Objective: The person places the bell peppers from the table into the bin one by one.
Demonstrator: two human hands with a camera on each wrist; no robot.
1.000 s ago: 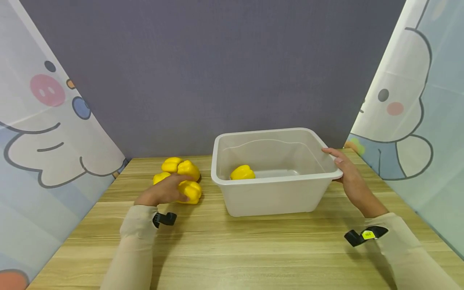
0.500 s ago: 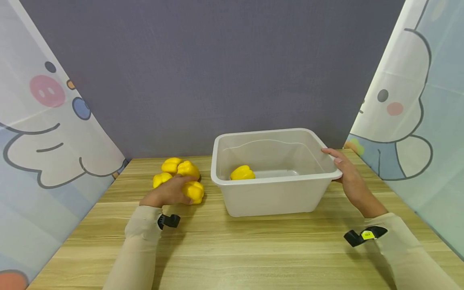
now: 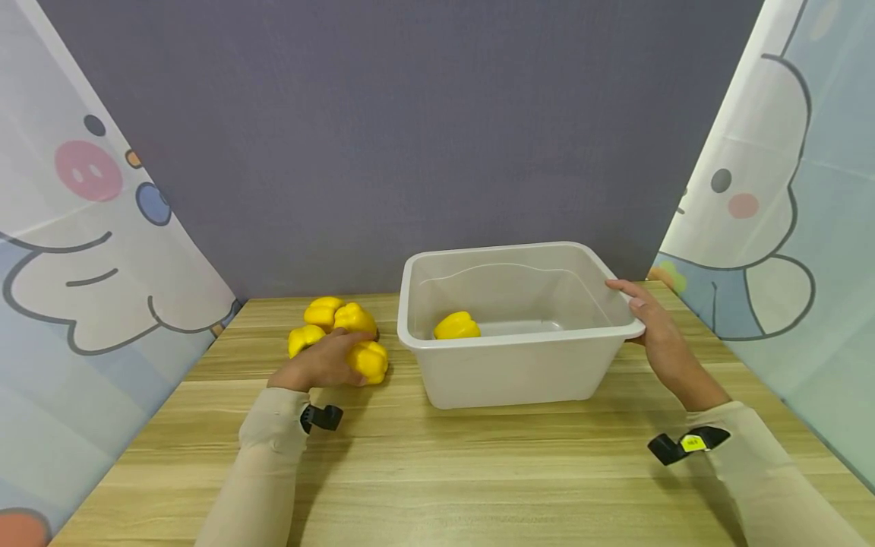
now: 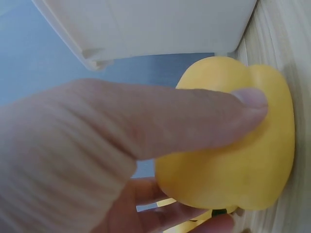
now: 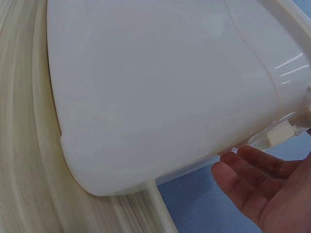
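My left hand [image 3: 323,362] grips a yellow bell pepper [image 3: 371,362] low over the table, left of a white plastic bin [image 3: 509,372]. In the left wrist view the thumb lies across the near side of that bell pepper [image 4: 218,177], with the other fingers around its far side. On the bin's right end my right hand [image 3: 664,346] holds the rim, thumb on top. The right wrist view shows its fingers [image 5: 226,177] under the rim, against the bin's outer wall [image 5: 146,97]. Inside the bin, near its left end, lies another yellow bell pepper [image 3: 457,325].
Behind my left hand several more yellow peppers sit close together: one at the back [image 3: 323,311], a pepper [image 3: 355,320] beside it and a pepper [image 3: 305,339] to the left. A dark grey panel [image 3: 410,152] rises behind the wooden table [image 3: 478,471].
My left hand has moved a little to the right with the bell pepper, away from the other peppers. The right hand and the bin have stayed in place.
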